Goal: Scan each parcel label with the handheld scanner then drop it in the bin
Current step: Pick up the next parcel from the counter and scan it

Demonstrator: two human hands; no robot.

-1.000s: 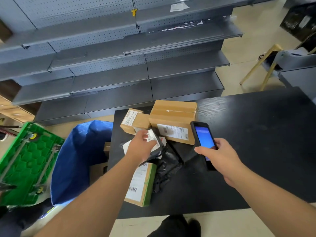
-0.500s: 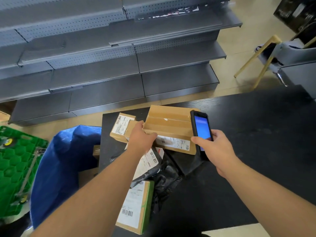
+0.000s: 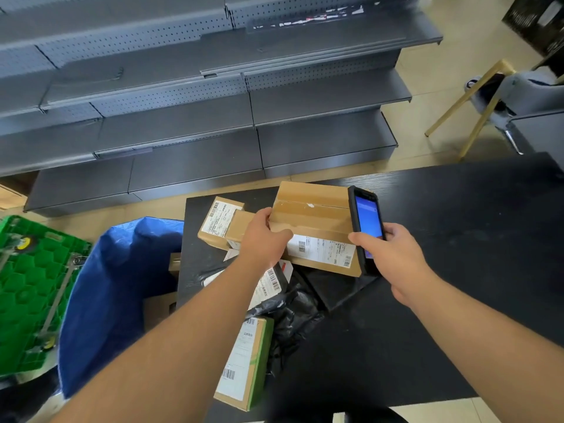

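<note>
Left hand (image 3: 265, 239), a moment earlier on a small flat parcel, had shifted to grip the big box (image 3: 314, 222) on the table (image 3: 457, 270); right hand (image 3: 393, 254) clasped the scanner (image 3: 366, 221) beside its label (image 3: 320, 251): scan judged imminent, bin (image 3: 116, 285) drop pending.

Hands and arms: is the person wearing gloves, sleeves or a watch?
No. The left hand and right hand are both bare, with no gloves, rings or watch to see. Both forearms are bare too; no sleeve shows anywhere in the head view.
</note>
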